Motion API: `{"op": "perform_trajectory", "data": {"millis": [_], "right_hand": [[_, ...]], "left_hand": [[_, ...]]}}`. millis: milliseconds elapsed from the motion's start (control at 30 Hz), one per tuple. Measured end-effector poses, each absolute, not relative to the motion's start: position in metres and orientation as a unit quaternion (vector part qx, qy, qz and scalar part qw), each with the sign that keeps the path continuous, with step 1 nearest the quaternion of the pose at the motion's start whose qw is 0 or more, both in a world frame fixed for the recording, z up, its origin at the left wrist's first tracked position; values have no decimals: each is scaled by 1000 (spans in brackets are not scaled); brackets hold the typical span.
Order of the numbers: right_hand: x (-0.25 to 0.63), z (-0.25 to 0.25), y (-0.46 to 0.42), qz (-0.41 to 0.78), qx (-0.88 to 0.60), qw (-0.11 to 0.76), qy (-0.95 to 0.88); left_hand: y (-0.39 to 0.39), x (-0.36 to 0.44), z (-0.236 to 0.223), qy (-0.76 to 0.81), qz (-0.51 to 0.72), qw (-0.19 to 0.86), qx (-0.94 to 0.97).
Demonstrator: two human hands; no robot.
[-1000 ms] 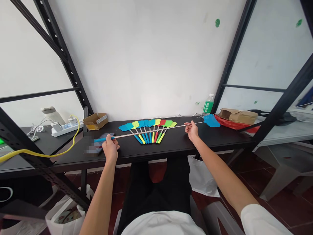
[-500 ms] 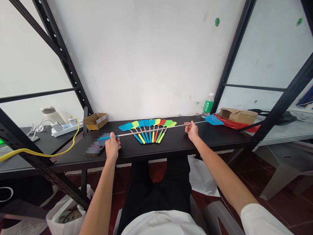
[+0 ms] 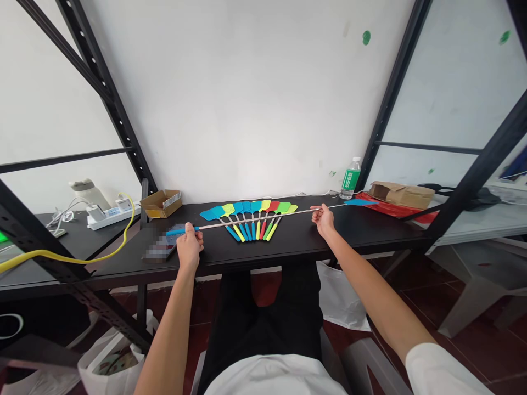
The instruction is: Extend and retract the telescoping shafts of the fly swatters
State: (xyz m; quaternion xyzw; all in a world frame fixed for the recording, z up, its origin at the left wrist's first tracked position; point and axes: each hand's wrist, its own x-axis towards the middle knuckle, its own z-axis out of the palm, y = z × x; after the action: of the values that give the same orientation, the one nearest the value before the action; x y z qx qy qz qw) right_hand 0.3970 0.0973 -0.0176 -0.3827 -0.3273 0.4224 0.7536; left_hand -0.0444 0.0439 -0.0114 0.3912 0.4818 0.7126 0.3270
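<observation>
A blue fly swatter (image 3: pixel 263 218) with a long, extended metal rod spans the space between my two hands, above the black table. My left hand (image 3: pixel 190 244) is closed around its blue handle at the left end. My right hand (image 3: pixel 323 218) pinches the rod farther along, close to the blue swatter head (image 3: pixel 360 202), which is seen nearly edge-on. Behind the rod, several shorter fly swatters (image 3: pixel 251 219) in blue, yellow, red and green lie fanned out on the table, heads toward the wall and handles toward me.
A phone (image 3: pixel 158 251), partly blurred, lies by my left hand, with an open cardboard box (image 3: pixel 161 203) behind it. At the back right stand a water bottle (image 3: pixel 350 178) and a brown paper bag (image 3: pixel 401 194) on red plastic. A yellow cable (image 3: pixel 102 258) crosses the left rack post.
The blue swatter head has turned about the rod, from showing its flat face to nearly edge-on. Both hands stay in about the same place.
</observation>
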Motion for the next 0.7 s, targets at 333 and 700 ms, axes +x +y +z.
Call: {"op": "perform_trajectory", "data": {"millis": [333,700], "right_hand": [[397,-17,97,424,-387,749,-331],[397,-17,96,426,-386,748,-331]], "left_hand": [[40,-42,-8,455,730,343,377],[32,-39,0,410,771,370,317]]}}
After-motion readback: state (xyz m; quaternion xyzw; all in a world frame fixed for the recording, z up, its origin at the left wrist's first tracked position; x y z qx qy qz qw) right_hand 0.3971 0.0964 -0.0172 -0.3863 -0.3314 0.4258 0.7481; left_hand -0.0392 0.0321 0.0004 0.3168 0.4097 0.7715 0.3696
